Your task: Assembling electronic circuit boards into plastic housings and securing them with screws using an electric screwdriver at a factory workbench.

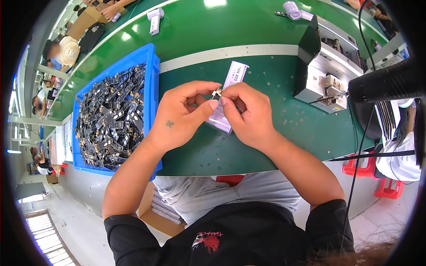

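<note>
Over the green table, my left hand and my right hand meet at the fingertips. Between them they pinch a small white-and-metal part with a thin dark piece below it; its exact kind is too small to make out. Thumb and forefinger of each hand are closed on it. Under my hands lies a long lilac plastic casing, printed at its far end and partly hidden by my fingers. To the left of my left hand stands a blue bin heaped with black circuit-board strips.
At the right stands a grey-and-black machine box with a cable, beside a black cylindrical arm. Across the white divider lie a lilac handheld housing and a lilac hair-dryer-shaped device. Red stools stand right; people work around.
</note>
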Demonstrator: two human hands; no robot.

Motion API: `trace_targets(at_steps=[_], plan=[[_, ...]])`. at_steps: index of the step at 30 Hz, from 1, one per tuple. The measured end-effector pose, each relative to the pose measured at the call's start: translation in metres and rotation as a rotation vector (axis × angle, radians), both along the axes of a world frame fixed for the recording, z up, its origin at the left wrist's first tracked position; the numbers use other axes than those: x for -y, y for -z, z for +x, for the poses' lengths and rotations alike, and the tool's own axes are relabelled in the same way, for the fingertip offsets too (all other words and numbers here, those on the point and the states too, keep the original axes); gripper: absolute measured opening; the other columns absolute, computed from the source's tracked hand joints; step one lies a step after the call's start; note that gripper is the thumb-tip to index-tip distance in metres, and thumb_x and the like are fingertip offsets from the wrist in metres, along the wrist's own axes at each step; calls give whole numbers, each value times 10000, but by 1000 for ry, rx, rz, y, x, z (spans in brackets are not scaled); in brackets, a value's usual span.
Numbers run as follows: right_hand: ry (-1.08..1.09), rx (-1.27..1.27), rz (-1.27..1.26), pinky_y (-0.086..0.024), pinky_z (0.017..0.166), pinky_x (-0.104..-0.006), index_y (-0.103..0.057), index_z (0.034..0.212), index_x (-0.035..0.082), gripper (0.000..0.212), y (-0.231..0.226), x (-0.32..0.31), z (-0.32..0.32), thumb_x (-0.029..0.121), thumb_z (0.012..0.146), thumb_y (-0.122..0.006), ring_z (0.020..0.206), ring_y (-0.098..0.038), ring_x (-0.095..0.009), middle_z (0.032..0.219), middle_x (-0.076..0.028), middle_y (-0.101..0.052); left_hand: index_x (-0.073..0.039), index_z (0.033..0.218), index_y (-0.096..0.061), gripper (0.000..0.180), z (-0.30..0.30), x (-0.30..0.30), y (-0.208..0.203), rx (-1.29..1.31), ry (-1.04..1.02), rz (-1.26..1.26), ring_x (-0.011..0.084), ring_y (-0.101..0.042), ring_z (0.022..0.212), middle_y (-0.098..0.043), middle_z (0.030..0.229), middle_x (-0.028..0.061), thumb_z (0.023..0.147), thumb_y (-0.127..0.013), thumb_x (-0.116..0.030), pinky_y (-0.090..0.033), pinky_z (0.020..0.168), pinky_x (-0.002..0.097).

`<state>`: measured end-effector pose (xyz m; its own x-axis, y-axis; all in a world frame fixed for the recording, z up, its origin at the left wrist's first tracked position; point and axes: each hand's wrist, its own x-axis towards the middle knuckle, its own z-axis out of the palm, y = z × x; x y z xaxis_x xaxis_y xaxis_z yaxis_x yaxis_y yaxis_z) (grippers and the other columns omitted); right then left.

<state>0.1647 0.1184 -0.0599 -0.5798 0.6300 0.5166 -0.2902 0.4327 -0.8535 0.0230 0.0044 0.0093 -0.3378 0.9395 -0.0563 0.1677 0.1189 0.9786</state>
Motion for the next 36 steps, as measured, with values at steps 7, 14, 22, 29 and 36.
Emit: trace_targets(at_steps=[7, 14, 22, 29, 36], plan=[[-4, -6, -19, -517, 606, -329, -642, 952, 18, 100, -1, 0, 1, -48, 885, -675, 682, -660, -224, 812, -104, -674, 9, 1254, -696, 293, -2, 1, -1, -27, 5, -21, 52, -587, 770, -658, 895, 16, 964, -709, -34, -518, 660, 223], [-3, 68, 29, -519, 609, -340, -645, 960, 17, 105, -6, -1, 5, -42, 881, -677, 688, -660, -241, 825, -103, -675, -5, 1240, -693, 247, 3, 3, -4, -55, -9, -65, 50, -568, 767, -653, 882, 17, 999, -659, -51, -495, 662, 228], [0, 62, 122, -431, 539, -238, -636, 947, 2, 92, -8, -4, 6, -81, 910, -657, 617, -556, -67, 790, -46, -629, -2, 1201, -676, 196, 8, 0, 0, -78, -1, 8, 62, -564, 809, -664, 928, 21, 1019, -611, -31, -482, 676, 247], [-9, 89, 123, -450, 552, -252, -628, 950, 7, 95, -6, -6, 6, -75, 913, -656, 624, -575, -83, 776, -42, -628, 5, 1180, -665, 187, 4, -2, 3, -105, 20, -29, 81, -568, 784, -658, 904, 47, 1006, -626, -50, -485, 667, 266], [152, -79, -87, -424, 573, -272, -557, 1075, 33, 216, 11, -15, -3, -30, 904, -674, 656, -508, -103, 902, -59, -545, -9, 1170, -616, 340, 6, -21, -3, -677, 116, 63, 335, -641, 807, -610, 1067, 173, 870, -730, -120, -537, 728, 406]])
